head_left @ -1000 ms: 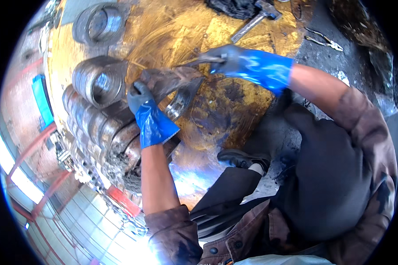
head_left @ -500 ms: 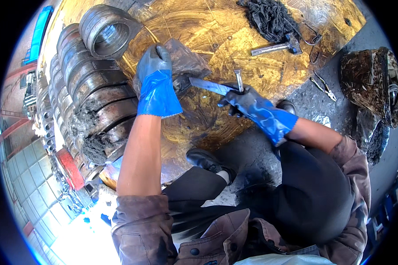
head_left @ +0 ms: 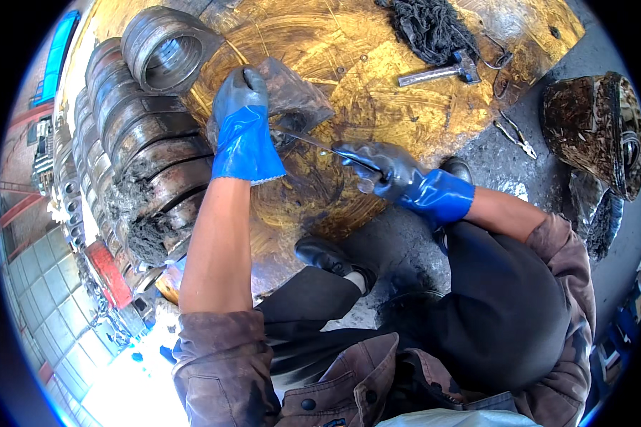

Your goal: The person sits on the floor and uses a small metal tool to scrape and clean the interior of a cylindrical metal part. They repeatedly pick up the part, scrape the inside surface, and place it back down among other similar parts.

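Note:
My left hand (head_left: 241,124), in a blue and dark grey glove, is closed over the near left side of a dark, grimy metal part (head_left: 299,96) with an opening in it. The part rests on the yellow, oil-smeared work surface (head_left: 377,107). My right hand (head_left: 399,174), gloved alike, is wrapped round a flat metal blade tool (head_left: 303,136), seen nearly edge-on. Its tip reaches the part's near side, by my left glove; whether it touches cannot be told. The tool's grip is mostly hidden in my fingers.
Left of the part stand rows of heavy metal rings (head_left: 149,128), with one ring (head_left: 167,57) at their far end. Beyond lie a black rag (head_left: 431,32) and a hammer (head_left: 434,73). Pliers (head_left: 516,135) lie on the floor near a dirty bucket (head_left: 584,128).
My right hand has turned the blade from flat-on to edge-on and shifted it left, closer to the part. My left hand keeps its hold. The whole view has slid slightly.

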{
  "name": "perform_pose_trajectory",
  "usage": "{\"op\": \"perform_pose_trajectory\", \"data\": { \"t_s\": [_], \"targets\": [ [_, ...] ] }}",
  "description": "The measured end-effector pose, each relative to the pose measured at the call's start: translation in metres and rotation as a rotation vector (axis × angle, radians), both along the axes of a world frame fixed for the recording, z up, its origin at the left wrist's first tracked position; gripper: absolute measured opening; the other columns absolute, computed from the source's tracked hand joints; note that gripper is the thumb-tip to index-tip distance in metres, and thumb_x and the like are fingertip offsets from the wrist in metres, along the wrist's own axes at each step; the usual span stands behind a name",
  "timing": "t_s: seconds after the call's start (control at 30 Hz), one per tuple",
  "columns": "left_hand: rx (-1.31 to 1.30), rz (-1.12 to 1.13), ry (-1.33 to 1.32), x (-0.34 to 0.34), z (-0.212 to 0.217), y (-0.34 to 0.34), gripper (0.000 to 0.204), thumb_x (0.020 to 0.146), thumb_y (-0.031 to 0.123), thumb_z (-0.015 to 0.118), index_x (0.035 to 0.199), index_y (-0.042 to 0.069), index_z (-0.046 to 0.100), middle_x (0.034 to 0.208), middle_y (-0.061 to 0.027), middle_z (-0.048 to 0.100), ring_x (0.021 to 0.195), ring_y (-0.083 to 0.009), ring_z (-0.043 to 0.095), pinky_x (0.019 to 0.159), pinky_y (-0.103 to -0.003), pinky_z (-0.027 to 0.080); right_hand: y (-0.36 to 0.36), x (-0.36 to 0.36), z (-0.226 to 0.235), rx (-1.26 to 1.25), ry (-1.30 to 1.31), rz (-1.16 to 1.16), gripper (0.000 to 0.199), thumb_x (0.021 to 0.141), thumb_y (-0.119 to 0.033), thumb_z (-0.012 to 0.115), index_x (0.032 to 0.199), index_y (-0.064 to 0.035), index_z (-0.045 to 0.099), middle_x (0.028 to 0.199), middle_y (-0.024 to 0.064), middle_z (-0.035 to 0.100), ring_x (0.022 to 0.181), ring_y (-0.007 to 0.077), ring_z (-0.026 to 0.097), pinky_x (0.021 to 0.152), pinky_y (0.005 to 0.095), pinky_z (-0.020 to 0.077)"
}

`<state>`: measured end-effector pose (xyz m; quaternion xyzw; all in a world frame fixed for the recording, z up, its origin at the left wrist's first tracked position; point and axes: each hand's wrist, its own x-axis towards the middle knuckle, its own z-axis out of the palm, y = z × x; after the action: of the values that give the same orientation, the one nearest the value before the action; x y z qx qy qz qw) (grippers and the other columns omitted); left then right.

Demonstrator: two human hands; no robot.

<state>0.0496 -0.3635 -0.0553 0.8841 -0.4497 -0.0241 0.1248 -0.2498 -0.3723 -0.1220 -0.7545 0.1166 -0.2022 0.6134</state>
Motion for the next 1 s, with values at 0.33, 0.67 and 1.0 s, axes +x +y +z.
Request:
{"op": "perform_pose_trajectory", "data": {
  "t_s": [0.33, 0.67, 1.0],
  "targets": [
    [-0.104, -0.065, -0.060, 0.018, -0.019, -0.002, 0.041, 0.103, 0.034, 0.046, 0.112, 0.003, 0.070, 0.109, -0.0256, 0.071, 0.102, -0.0467, 0.066, 0.089, -0.054, 0.052, -0.050, -0.068, -0.017, 0.255, 0.323, -0.149, 0.043, 0.104, -0.015, 0.054, 0.146, -0.0049, 0.056, 0.104, 0.0061, 0.069, 0.081, 0.0144, 0.064, 0.072, 0.0302, 0.0545],
    [-0.061, -0.043, -0.085, -0.008, -0.011, 0.007, 0.041, 0.105, 0.033, 0.044, 0.115, 0.002, 0.069, 0.111, -0.0246, 0.071, 0.102, -0.0458, 0.066, 0.087, -0.053, 0.052, -0.077, -0.059, -0.005, 0.324, 0.290, -0.214, 0.038, 0.108, -0.026, 0.055, 0.142, -0.0106, 0.060, 0.109, 0.0083, 0.074, 0.088, 0.0141, 0.066, 0.072, 0.0292, 0.0562],
    [-0.125, -0.025, -0.134, -0.031, -0.015, 0.025, 0.039, 0.103, 0.030, 0.046, 0.116, 0.003, 0.071, 0.110, -0.0218, 0.073, 0.102, -0.0419, 0.068, 0.090, -0.051, 0.053, -0.087, -0.021, -0.022, 0.452, 0.116, -0.126, 0.039, 0.109, -0.032, 0.054, 0.131, -0.0035, 0.067, 0.086, 0.0033, 0.067, 0.068, 0.0103, 0.053, 0.062, 0.0283, 0.0467]
  ]
}}
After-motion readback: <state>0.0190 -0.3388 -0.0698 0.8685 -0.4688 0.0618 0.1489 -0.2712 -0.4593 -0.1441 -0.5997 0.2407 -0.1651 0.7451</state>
